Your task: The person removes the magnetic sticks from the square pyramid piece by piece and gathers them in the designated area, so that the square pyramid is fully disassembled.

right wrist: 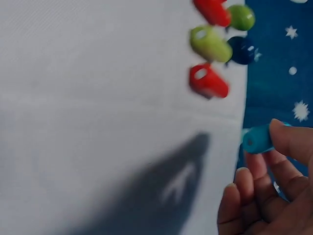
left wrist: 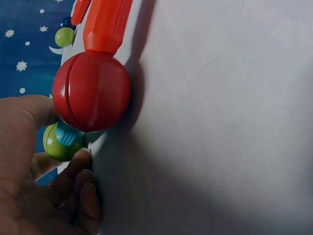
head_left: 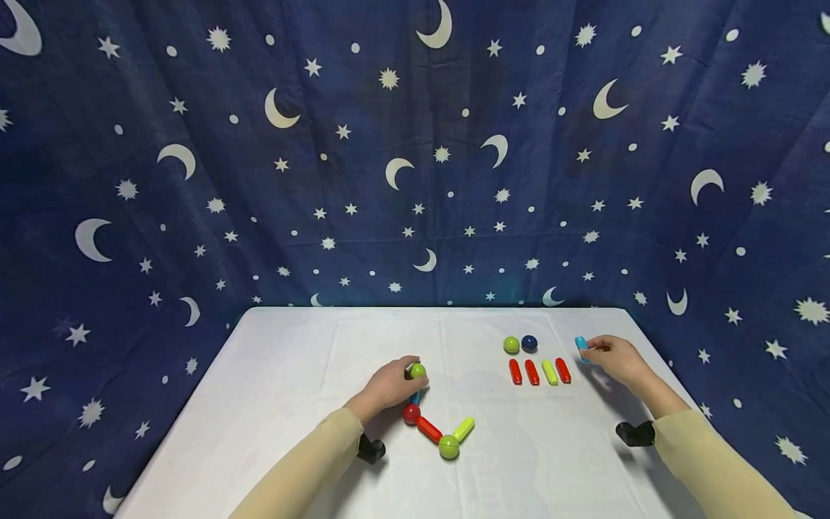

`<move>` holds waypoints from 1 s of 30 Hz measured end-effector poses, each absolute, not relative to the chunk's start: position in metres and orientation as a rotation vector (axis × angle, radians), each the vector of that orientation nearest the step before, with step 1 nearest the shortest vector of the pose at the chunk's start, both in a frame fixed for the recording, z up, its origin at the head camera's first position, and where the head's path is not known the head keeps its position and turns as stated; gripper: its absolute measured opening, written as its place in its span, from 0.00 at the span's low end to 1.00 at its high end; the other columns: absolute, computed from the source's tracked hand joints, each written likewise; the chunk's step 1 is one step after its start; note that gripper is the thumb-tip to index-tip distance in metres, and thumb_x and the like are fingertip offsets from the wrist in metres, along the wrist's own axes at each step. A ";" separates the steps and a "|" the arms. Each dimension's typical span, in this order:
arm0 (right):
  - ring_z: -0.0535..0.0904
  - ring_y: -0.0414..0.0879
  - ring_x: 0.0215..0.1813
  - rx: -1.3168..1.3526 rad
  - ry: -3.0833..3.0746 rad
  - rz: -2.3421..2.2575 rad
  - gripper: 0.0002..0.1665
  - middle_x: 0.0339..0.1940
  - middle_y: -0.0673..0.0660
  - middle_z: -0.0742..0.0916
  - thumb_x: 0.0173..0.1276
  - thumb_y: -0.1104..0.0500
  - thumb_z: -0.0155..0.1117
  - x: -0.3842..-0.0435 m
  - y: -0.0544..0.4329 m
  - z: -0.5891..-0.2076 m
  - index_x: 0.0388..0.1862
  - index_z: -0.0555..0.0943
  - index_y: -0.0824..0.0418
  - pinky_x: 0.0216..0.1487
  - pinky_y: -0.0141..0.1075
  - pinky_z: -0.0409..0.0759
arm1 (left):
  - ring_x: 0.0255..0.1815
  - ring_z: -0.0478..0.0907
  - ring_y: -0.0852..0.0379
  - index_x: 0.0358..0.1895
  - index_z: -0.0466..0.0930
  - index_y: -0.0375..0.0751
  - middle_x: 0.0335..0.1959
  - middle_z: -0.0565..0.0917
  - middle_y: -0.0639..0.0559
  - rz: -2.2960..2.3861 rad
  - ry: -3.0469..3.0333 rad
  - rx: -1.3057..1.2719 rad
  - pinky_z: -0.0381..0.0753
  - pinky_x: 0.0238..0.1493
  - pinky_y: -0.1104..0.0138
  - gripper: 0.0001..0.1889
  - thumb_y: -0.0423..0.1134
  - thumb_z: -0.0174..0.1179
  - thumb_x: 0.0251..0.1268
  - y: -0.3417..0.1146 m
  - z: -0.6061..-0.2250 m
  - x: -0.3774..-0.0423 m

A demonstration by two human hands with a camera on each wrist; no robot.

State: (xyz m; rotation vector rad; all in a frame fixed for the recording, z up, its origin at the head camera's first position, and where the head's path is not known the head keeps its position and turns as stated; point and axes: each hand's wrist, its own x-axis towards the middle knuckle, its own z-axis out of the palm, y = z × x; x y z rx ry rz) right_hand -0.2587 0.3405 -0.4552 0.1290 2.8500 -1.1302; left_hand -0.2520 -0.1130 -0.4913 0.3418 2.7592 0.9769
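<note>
My left hand [head_left: 387, 386] grips a green ball [head_left: 418, 370] between thumb and fingers. A blue rod [head_left: 415, 398] runs from that ball to a red ball [head_left: 411, 414], largest in the left wrist view. From there a red rod [head_left: 429, 429] leads to another green ball [head_left: 449, 447], and a yellow-green rod [head_left: 464, 429] sticks out of it to the upper right. Over at the table's right side, my right hand [head_left: 619, 360] pinches a separate blue rod [right wrist: 257, 139] by one end, above its shadow; its hollow free end faces the right wrist camera.
Left of my right hand, several rods lie in a row: red ones [head_left: 515, 372] and a yellow-green one [head_left: 550, 373]. Behind them sit a loose green ball [head_left: 511, 344] and a dark blue ball [head_left: 529, 343]. A starry blue curtain [head_left: 363, 209] hangs behind the white table [head_left: 285, 360].
</note>
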 end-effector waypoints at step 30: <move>0.75 0.56 0.43 0.298 2.766 -0.997 0.25 0.42 0.66 0.80 0.74 0.51 0.62 -0.257 0.334 -0.481 0.51 0.74 0.74 0.41 0.45 0.75 | 0.33 0.73 0.55 0.62 0.74 0.38 0.35 0.76 0.51 1.135 2.698 0.333 0.72 0.38 0.60 0.25 0.48 0.66 0.68 -0.118 -0.494 -0.249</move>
